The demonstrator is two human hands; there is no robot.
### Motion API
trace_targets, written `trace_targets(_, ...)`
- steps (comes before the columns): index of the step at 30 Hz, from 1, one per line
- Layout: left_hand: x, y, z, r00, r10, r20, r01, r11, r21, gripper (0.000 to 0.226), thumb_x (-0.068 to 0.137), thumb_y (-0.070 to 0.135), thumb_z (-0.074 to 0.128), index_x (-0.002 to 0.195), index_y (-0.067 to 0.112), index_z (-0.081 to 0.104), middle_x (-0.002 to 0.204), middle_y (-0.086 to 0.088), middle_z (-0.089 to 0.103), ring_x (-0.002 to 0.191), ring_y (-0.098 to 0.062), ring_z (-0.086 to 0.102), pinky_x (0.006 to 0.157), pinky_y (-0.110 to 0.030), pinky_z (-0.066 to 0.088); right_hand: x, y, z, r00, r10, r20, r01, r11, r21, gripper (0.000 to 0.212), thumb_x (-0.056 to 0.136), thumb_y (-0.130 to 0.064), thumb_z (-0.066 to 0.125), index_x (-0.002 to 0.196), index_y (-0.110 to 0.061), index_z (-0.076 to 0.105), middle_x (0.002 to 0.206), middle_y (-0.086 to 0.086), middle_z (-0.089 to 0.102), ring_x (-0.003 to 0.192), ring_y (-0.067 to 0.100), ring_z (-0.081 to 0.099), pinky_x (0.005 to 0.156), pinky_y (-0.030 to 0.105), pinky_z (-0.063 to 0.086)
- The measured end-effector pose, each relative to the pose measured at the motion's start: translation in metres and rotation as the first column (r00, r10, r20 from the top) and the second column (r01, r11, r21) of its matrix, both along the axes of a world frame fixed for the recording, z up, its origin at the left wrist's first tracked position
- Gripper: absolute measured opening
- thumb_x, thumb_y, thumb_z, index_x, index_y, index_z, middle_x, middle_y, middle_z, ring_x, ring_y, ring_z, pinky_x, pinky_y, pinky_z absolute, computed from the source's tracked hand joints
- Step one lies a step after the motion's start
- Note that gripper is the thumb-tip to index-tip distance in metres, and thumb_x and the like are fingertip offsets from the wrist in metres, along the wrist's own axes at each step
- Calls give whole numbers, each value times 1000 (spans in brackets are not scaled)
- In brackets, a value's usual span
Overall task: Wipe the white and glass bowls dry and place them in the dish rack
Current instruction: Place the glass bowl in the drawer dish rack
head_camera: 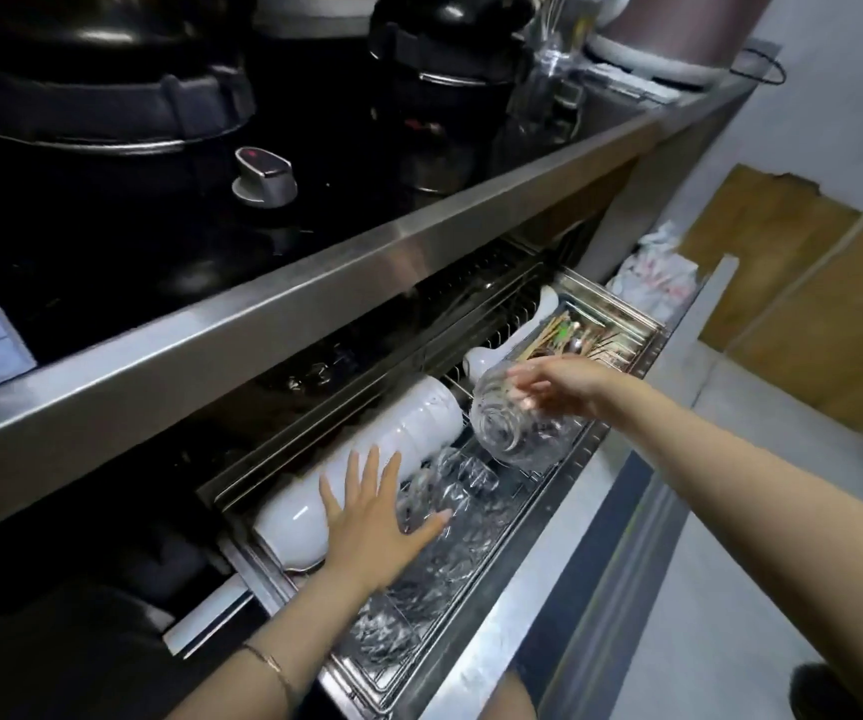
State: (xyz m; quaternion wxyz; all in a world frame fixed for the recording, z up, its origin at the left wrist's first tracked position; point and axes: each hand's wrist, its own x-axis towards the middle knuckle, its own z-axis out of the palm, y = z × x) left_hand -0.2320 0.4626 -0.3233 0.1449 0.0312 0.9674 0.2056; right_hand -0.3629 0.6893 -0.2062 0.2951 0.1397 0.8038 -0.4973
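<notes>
A pull-out dish rack drawer stands open below the stove counter. A row of white bowls lies on edge along its back side. Several glass bowls stand in the front row. My right hand grips the rim of a patterned glass bowl, tilted on edge just above the rack wires. My left hand is spread flat with straight fingers, pressing on the white bowls and the nearest glass bowls.
The steel counter edge overhangs the drawer. A black cooktop with a knob and dark pots lies above. A cutlery tray with chopsticks fills the drawer's far end. Crumpled plastic bags lie beyond it.
</notes>
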Motion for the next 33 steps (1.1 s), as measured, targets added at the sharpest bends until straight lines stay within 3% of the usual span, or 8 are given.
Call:
trace_targets(4, 2, 9, -11, 1000, -7, 5, 8, 996, -93, 120, 51, 94, -10, 151, 29, -16, 150, -1, -38, 135, -25, -41, 104, -59, -30, -18, -4, -26, 993, 56, 106, -68, 991, 113, 25, 92, -12, 53, 114, -4, 60, 88, 8, 59, 62, 14, 51, 45, 19, 48)
trace_targets(8, 1, 12, -10, 1000, -1, 4, 1, 994, -108, 118, 52, 93, -11, 152, 30, -14, 152, -2, -36, 135, -26, -40, 105, -60, -28, -27, -8, -41, 977, 62, 205, -94, 984, 150, 12, 96, -10, 49, 89, -5, 58, 68, 3, 56, 53, 11, 48, 49, 20, 43)
trace_targets(15, 2, 12, -14, 1000, -2, -8, 1, 991, -133, 116, 55, 92, -10, 153, 30, -9, 153, -2, -36, 136, -25, -41, 108, -61, -23, -32, -21, -61, 944, 141, 300, -195, 968, 159, 17, 100, -9, 41, 104, -7, 58, 75, 3, 57, 58, 10, 49, 52, 19, 40)
trace_targets(21, 2, 13, -14, 1000, -6, -9, 5, 990, -142, 116, 55, 92, -11, 153, 30, -7, 152, -2, -35, 136, -26, -40, 108, -61, -23, -29, -28, -68, 915, 239, 326, -305, 937, 172, 22, 102, -10, 39, 87, -10, 56, 77, 3, 55, 62, 10, 48, 59, 21, 38)
trace_targets(26, 1, 13, -15, 1000, -3, -15, 1, 990, -143, 115, 56, 92, -9, 153, 30, -5, 154, -1, -33, 138, -25, -38, 109, -61, -22, -29, -31, -67, 897, 284, 340, -358, 917, 178, 15, 101, -12, 43, 103, -9, 57, 78, 2, 55, 63, 9, 47, 58, 23, 38)
trace_targets(31, 2, 13, -16, 1000, 1, -21, -4, 990, -144, 115, 57, 92, -9, 154, 30, -3, 154, -1, -32, 138, -25, -37, 109, -60, -23, -25, -32, -66, 907, 301, 295, -374, 897, 234, 19, 98, -10, 48, 81, -6, 54, 73, 5, 54, 54, 9, 52, 61, 22, 44)
trace_targets(33, 1, 13, -15, 1000, 0, -22, -4, 988, -152, 115, 56, 92, -10, 154, 30, -3, 155, -2, -32, 138, -25, -37, 109, -60, -23, -27, -32, -76, 938, 258, 233, -316, 912, 262, 9, 93, -6, 57, 90, 2, 59, 85, 14, 65, 65, 17, 62, 75, 29, 53)
